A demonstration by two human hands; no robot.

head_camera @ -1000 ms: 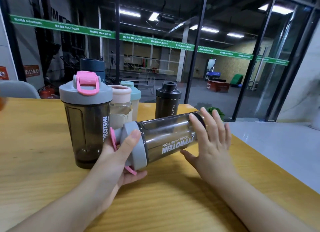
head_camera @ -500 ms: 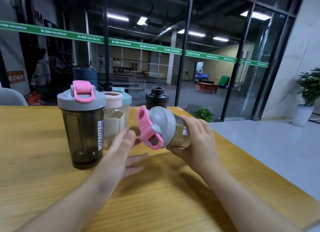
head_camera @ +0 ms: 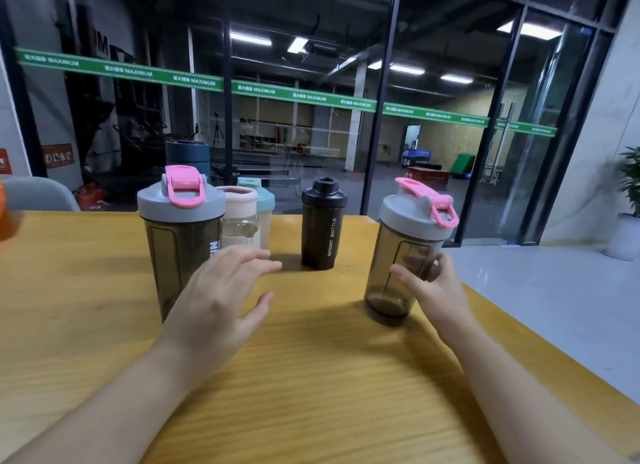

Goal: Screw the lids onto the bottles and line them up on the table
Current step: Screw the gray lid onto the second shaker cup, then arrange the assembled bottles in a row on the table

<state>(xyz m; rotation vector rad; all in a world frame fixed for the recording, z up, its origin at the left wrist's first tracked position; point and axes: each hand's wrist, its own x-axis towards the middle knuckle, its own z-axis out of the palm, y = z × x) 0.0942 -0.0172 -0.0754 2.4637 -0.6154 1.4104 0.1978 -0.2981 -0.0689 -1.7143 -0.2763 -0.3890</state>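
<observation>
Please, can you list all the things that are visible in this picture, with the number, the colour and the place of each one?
smoky shaker bottle: 1, grey lid with pink flip cap, upright at right on the table, held
second smoky shaker bottle: 1, grey lid with pink cap, upright at left
black bottle: 1, black, centre back
pale pink bottle: 1, behind the left shaker
teal-lidded bottle: 1, behind the pink one
table: 1, yellow wood
chair: 1, grey, far left
potted plant: 1, green in a white pot, far right
left hand: 1, fingers spread over the table
right hand: 1, grips the right shaker low down
</observation>
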